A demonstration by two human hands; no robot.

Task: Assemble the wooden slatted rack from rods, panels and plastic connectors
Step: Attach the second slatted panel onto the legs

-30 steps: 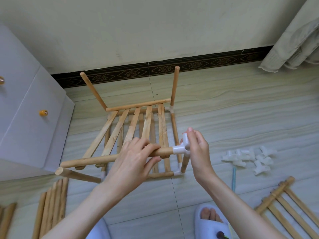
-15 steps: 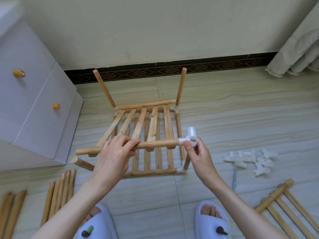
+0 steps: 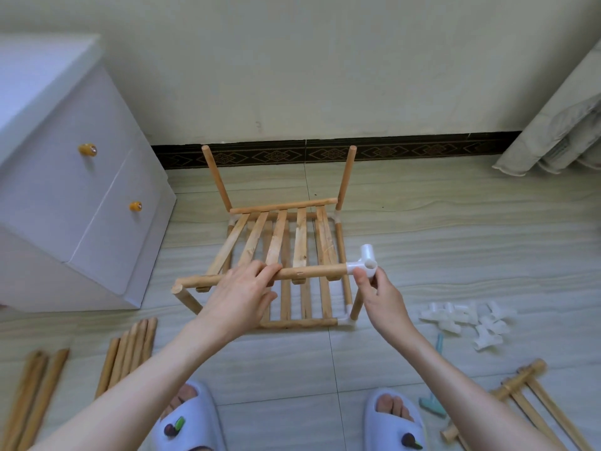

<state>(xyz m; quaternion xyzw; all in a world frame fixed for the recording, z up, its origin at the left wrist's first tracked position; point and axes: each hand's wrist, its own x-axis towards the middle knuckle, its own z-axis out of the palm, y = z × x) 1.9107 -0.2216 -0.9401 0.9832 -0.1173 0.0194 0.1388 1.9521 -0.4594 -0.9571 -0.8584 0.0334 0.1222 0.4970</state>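
So the half-built rack [image 3: 286, 255] is sitting on the tiled floor [image 3: 455, 242] close to the wall, right in front of the person's feet. Its upper slatted panel [image 3: 279, 242] has the slats running away from the camera toward the wall, and a lower panel shows through underneath. Two back rods [image 3: 344, 177] stick up and lean a bit outward at the top.

The front rod [image 3: 260, 276] of the top panel lies crosswise, long axis left to right, and its left end sits right over the tip of the front-left leg [image 3: 187, 299], which tilts out to the left. The right end of that rod is plugged into a white connector [image 3: 364, 263], with one socket pointing up and another open socket facing the camera.

Left hand [image 3: 240, 297] is draped over the middle of the front rod, fingers curled loosely across the top of it and thumb below. Right hand [image 3: 380, 294] pinches the connector from below, thumb tip on the front and fingers behind. The connector is above the front-right leg [image 3: 356, 307], and I can't tell if they touch.

Other stuff around: a heap of spare connectors [image 3: 468, 320] on the floor to the right, a bundle of loose rods [image 3: 130, 353] at lower left, another slatted panel [image 3: 527, 402] at lower right, and a white cabinet [image 3: 65, 177] on the left.
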